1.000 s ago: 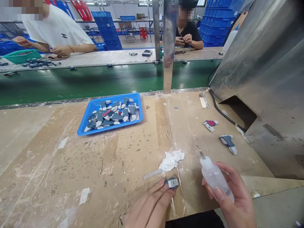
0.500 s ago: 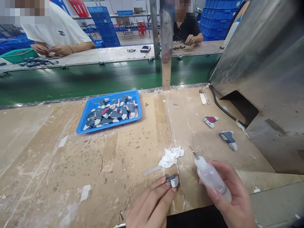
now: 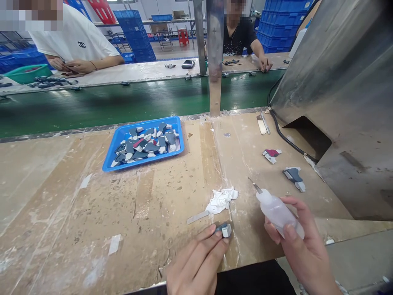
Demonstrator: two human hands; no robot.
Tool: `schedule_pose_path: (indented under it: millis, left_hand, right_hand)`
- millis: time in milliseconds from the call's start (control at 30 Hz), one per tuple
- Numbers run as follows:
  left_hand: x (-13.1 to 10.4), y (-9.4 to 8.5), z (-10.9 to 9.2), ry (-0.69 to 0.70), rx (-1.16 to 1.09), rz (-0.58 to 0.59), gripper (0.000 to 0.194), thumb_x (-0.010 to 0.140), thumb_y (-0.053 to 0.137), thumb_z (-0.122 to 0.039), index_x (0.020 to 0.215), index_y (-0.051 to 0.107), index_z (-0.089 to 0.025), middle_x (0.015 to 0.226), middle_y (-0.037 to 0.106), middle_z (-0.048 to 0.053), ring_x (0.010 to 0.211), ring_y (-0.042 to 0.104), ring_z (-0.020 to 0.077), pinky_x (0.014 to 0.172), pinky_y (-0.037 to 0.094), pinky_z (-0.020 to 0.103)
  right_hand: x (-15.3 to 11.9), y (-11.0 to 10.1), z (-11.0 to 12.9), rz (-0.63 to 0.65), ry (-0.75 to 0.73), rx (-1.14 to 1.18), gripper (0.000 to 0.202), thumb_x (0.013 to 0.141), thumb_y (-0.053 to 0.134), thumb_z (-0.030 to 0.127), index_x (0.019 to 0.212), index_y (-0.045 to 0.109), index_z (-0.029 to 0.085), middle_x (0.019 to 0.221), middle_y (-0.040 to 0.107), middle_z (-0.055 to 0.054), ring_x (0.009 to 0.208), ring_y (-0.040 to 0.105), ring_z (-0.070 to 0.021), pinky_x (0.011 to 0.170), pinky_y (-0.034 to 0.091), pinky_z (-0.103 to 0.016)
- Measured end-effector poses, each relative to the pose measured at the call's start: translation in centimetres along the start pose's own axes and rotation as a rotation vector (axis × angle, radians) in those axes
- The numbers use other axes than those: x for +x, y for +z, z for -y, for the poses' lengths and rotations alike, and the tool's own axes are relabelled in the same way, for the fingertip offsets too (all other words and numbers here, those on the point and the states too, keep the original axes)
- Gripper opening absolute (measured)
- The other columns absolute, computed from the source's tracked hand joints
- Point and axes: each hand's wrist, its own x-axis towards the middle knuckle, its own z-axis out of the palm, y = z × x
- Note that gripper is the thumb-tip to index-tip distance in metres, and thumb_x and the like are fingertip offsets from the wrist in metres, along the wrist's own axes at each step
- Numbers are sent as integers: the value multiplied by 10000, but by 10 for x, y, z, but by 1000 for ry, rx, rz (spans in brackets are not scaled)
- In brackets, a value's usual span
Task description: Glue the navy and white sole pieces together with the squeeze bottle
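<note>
One blue tray: loaded with parts, beyond and left of the left hand, well apart
Left hand: fingertips holding a grey part down
Grey part: right at those fingertips; it's been turned since a second ago, so I'd guess a fresh face is up for work; pale end pokes out rightward, long axis mostly hidden
Bottle: slanted lengthwise, nozzle pointing left and away, touching nothing
Right hand: wrapped around the bottle

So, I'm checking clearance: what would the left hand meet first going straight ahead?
The left hand would likely first meet the small dark-blue and grey part it touches; depth beyond is unclear.
</note>
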Motion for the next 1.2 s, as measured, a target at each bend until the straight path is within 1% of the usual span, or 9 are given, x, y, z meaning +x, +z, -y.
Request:
schedule_pose_path:
  millis: [100, 200, 267, 333, 467, 600, 733, 933, 1200]
  left_hand:
    - [-1, 4, 0, -4, -32, -34, 338, 817, 665, 112, 1039, 761, -124, 1015, 772, 59, 1101, 712, 207, 954, 611, 308]
    - [-2, 7, -1, -19, -51, -74, 343, 812, 663, 119, 1027, 764, -127, 1000, 771, 53, 1082, 717, 202, 939, 616, 306]
    - [-3, 8, -2, -27, -48, -89, 334, 814, 669, 112, 1019, 766, -133, 992, 773, 49, 1065, 724, 201, 930, 619, 305]
    - [-3, 7, -2, -29, -36, -89, 318, 824, 672, 98, 1013, 767, -140, 989, 777, 46, 1059, 728, 202, 921, 622, 303]
    - [-4, 6, -1, -6, -28, -42, 323, 836, 663, 88, 1048, 762, -134, 1023, 779, 63, 1097, 719, 216, 931, 621, 310]
    - [-5, 9, -2, -16, -36, -99, 305, 821, 693, 82, 1029, 768, -129, 1004, 780, 63, 1073, 727, 209, 927, 627, 305]
    - [-1, 10, -4, 1, -36, -100, 243, 839, 708, 49, 1008, 771, -114, 979, 782, 71, 1053, 731, 197, 927, 636, 300]
    - [2, 5, -5, 8, -16, -89, 184, 869, 703, 18, 979, 765, -115, 945, 787, 74, 1024, 739, 180, 927, 642, 296]
    - [0, 9, -3, -5, -22, -85, 213, 894, 666, 9, 1015, 755, -143, 953, 791, 63, 1021, 747, 187, 915, 650, 303]
  right_hand:
    - [2, 4, 11, -28, 102, 194, 314, 784, 798, 424, 1039, 663, 300, 648, 596, 24, 525, 565, -124, 495, 512, -224]
    - [3, 10, 25, -399, 204, 289, 482, 519, 916, 494, 875, 713, 242, 746, 586, 15, 535, 528, -97, 494, 552, -238]
    - [4, 14, 29, -538, 200, 351, 498, 444, 909, 547, 769, 703, 231, 820, 556, 3, 623, 548, -117, 483, 540, -226]
    - [4, 19, 28, -481, 53, 335, 444, 517, 870, 577, 719, 680, 230, 836, 545, -19, 731, 561, -163, 478, 493, -226]
    - [-1, 33, 16, -367, -347, 184, 300, 709, 795, 525, 800, 688, 260, 754, 553, -21, 710, 524, -202, 545, 422, -318]
    - [-9, 43, 5, -293, -541, -5, 261, 821, 735, 509, 898, 675, 268, 777, 561, -34, 713, 535, -236, 647, 407, -393]
    - [-14, 45, 1, -229, -642, -104, 225, 882, 676, 472, 968, 664, 265, 792, 546, -36, 717, 550, -241, 657, 428, -408]
    - [-16, 55, 11, -239, -624, -239, 228, 905, 640, 487, 966, 621, 268, 788, 531, -40, 733, 566, -264, 631, 455, -417]
    - [-18, 43, -1, -181, -657, -226, 263, 877, 702, 470, 1020, 670, 252, 796, 590, -44, 750, 612, -271, 652, 484, -429]
